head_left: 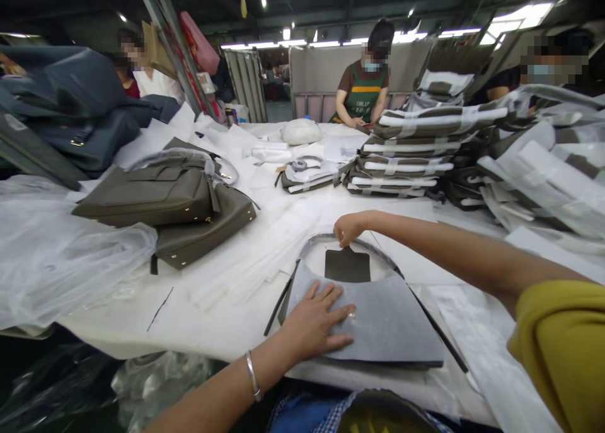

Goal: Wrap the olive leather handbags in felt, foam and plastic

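Note:
A handbag (278, 313) lies flat in front of me, its front covered by a grey sheet (392, 326). My left hand (321, 319) rests on that sheet with fingers spread. Above the sheet's curved cutout, a dark olive flap (347, 267) points away from me across the handle opening. My right hand (348, 229) is closed at the narrow far end of the flap, close to the top of the wrapped grey handle (309, 245). Its fingers hide the flap's tip. Thin dark straps (456, 351) stick out along the bag's sides.
Two olive handbags (189, 212) lie to the left, beside crumpled clear plastic (94, 250). Stacked wrapped bags (406, 149) stand at the back right. White paper sheets (265, 250) cover the table. A person (366, 80) works across the table; others are farther off.

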A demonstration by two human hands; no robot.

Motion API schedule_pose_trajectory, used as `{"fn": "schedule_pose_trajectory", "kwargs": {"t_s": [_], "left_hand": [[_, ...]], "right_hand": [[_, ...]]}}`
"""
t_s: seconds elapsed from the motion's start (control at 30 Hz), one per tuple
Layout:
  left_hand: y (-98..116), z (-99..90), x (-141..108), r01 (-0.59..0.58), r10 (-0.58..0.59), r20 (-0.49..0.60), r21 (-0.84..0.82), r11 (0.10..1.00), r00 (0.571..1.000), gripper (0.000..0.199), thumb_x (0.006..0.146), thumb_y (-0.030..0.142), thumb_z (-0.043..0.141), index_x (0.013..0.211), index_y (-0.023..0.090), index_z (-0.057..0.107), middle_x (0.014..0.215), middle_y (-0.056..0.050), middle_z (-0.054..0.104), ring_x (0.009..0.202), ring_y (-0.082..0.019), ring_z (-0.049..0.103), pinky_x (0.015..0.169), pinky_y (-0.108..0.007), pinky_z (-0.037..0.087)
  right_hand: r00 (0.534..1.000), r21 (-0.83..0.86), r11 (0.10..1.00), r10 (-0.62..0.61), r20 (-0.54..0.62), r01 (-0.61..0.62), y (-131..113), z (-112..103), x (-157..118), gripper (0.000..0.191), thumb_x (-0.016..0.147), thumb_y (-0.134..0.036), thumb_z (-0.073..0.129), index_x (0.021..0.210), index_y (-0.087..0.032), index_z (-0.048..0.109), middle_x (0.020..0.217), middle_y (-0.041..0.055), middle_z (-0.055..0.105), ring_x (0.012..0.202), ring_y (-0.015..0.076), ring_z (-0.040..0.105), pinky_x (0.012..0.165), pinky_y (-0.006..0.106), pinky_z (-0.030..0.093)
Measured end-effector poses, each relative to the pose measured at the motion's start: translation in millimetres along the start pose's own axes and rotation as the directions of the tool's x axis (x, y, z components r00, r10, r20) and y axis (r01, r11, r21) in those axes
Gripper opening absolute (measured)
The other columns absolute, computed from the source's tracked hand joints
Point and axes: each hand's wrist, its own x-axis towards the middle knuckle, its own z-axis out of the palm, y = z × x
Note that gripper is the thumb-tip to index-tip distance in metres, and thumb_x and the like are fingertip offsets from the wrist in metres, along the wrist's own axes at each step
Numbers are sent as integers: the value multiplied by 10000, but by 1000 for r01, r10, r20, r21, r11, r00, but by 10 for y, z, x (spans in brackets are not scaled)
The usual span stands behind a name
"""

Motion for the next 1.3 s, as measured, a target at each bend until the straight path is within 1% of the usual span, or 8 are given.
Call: {"fn": "schedule_pose_trajectory", "kwargs": {"t_s": [0.17, 0.33, 0.5, 0.63, 0.77, 0.9, 1.0, 1.3], "left_hand": [[-13, 14, -16, -1, 1, -11, -3, 1000, 1000, 618, 931, 641, 449, 1456, 315, 420, 1555, -118, 372, 1436, -299, 341, 1184, -525, 228], [-30, 23, -17, -5, 5, 0, -21, 1000, 1000, 626, 927, 640, 460, 1460, 315, 413, 1558, -118, 368, 1445, -299, 325, 1188, -535, 218], [-49, 36, -19, -12, 12, -4, -32, 999, 1000, 636, 917, 640, 482, 1458, 312, 422, 1562, -116, 365, 1445, -301, 325, 1190, -538, 215], [-50, 37, -22, -9, 9, -14, -27, 1000, 1000, 630, 918, 634, 487, 1457, 313, 425, 1560, -114, 370, 1442, -298, 334, 1189, -532, 224], [-48, 34, -26, -6, 5, -18, -47, 999, 1000, 626, 920, 634, 483, 1452, 310, 431, 1555, -126, 376, 1438, -297, 342, 1190, -541, 217], [-51, 43, -30, -3, 2, -26, -54, 999, 1000, 618, 926, 635, 468, 1450, 310, 433, 1555, -129, 376, 1442, -298, 336, 1191, -549, 217], [-54, 50, -30, -8, 6, -30, -56, 998, 1000, 610, 931, 625, 466, 1451, 309, 432, 1546, -135, 389, 1439, -298, 341, 1184, -567, 224], [-57, 55, -11, -10, 9, -39, -32, 999, 999, 565, 928, 586, 509, 1430, 332, 461, 1538, -123, 404, 1424, -313, 368, 1167, -589, 258]], "right_hand": [[973, -50, 982, 186, 137, -180, -71, -38, 94, 190, 849, -307, 715, 875, -122, 679, 962, 35, 691, 951, 218, 645, 877, 405, 515], [921, 66, 934, 331, 205, -351, -73, 22, 164, 291, 935, -343, 623, 1147, -144, 620, 1153, 76, 636, 996, 213, 637, 849, 413, 556], [878, 256, 853, 381, 289, -455, 2, 79, 123, 298, 944, -334, 614, 1177, -148, 605, 1155, 82, 634, 974, 199, 643, 821, 395, 569], [880, 412, 779, 394, 265, -473, 106, 53, 51, 268, 946, -322, 613, 1144, -141, 614, 1108, 72, 646, 923, 180, 651, 780, 364, 577], [905, 588, 698, 391, 166, -409, 264, 3, -57, 207, 928, -296, 638, 1043, -123, 639, 1052, 70, 670, 894, 171, 665, 747, 334, 587], [914, 746, 602, 406, 21, -285, 446, -46, -282, 160, 834, -248, 724, 845, -105, 653, 1106, 157, 691, 1055, 240, 661, 812, 309, 588], [911, 839, 514, 408, -54, -180, 525, -34, -574, 168, 814, -257, 736, 851, -110, 663, 1208, 183, 670, 1152, 264, 631, 867, 308, 583], [968, 961, 259, 199, -153, 98, 266, 549, -1677, 302, 873, -366, 694, 1058, -130, 729, 1329, 151, 626, 1157, 223, 634, 980, 323, 543]]}}
